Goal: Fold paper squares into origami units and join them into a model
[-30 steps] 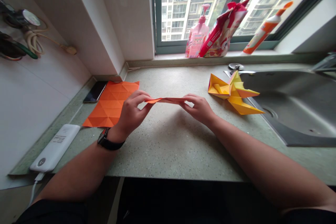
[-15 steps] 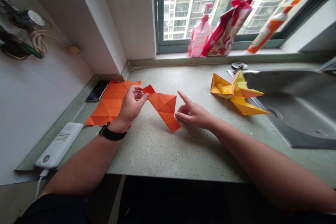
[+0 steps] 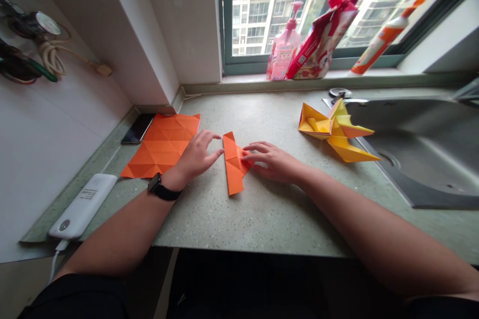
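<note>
A small folded orange paper piece point(image 3: 232, 169) lies flat on the speckled green countertop point(image 3: 262, 209) in front of me. My left hand point(image 3: 196, 155) rests beside it on the left, fingers stretched out, fingertips touching its edge. My right hand point(image 3: 272, 159) lies flat on its right side, fingers spread and pressing on the paper. A black watch sits on my left wrist. Behind my left hand lies a larger creased orange paper sheet point(image 3: 162, 143). A folded yellow and orange paper model point(image 3: 337, 130) sits at the right, near the sink.
A steel sink point(image 3: 422, 149) takes up the right side. Scissors point(image 3: 339, 94) lie behind the yellow model. A dark phone point(image 3: 137, 128) and a white power bank point(image 3: 84, 205) lie at the left. On the windowsill stand a pink pump bottle point(image 3: 283, 50), a red bag point(image 3: 318, 42) and an orange tube point(image 3: 377, 42).
The orange piece was held up between both hands, then hung from my left hand. Now it lies folded on the counter with both hands flat against it.
</note>
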`<action>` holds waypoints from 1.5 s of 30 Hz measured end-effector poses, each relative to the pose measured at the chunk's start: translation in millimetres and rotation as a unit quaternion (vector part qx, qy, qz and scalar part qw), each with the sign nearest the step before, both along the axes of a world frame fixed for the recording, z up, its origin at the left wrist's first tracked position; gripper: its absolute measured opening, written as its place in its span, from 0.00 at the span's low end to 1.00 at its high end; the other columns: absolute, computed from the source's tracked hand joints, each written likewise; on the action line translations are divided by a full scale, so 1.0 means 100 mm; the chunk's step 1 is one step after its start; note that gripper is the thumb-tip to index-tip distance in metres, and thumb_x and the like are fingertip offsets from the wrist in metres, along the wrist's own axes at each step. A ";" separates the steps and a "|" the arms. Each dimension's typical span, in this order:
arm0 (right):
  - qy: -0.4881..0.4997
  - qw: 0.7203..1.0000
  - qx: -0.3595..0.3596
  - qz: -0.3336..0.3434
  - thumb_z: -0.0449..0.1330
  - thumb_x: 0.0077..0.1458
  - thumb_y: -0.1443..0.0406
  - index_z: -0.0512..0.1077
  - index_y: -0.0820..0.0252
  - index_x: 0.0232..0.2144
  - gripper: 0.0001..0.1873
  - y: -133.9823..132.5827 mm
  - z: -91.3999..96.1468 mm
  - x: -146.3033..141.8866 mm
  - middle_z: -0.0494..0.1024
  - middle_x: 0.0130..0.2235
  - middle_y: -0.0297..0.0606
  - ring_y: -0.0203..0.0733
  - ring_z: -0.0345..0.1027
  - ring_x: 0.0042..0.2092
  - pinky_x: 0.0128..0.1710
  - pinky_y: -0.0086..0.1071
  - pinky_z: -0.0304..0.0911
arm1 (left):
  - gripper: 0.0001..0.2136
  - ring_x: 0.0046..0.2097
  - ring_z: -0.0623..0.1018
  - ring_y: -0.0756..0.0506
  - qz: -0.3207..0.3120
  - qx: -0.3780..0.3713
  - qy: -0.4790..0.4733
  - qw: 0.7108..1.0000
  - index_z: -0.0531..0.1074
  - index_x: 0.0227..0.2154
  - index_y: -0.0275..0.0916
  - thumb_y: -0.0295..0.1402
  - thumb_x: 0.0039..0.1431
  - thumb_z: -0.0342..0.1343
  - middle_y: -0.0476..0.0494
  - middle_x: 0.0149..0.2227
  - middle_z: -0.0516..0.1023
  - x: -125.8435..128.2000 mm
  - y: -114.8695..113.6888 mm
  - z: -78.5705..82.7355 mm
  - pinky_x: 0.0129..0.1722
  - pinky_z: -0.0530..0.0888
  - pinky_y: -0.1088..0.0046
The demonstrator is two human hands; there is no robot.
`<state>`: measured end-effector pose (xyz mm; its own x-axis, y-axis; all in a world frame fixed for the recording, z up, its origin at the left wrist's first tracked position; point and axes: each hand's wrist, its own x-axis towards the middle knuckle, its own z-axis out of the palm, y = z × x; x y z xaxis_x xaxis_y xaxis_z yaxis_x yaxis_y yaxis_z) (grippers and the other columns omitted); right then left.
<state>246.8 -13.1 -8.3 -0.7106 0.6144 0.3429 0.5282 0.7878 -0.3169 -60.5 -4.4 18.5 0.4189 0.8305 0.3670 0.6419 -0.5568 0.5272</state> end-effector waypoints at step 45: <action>0.023 0.998 -0.059 0.021 0.66 0.69 0.63 0.85 0.47 0.42 0.06 -0.07 0.04 -0.13 0.84 0.51 0.39 0.47 0.77 0.53 0.58 0.46 0.74 | 0.05 0.57 0.81 0.38 -0.265 -0.024 0.131 0.955 0.84 0.45 0.45 0.33 0.68 0.67 0.42 0.55 0.85 0.12 -0.20 0.07 0.66 0.71 0.52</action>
<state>234.1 -20.1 -4.5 -0.7220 0.6218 0.3035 0.4775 0.7652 -0.4318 -48.0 -24.6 25.6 0.8569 0.4902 0.1595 0.3906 -0.8194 0.4197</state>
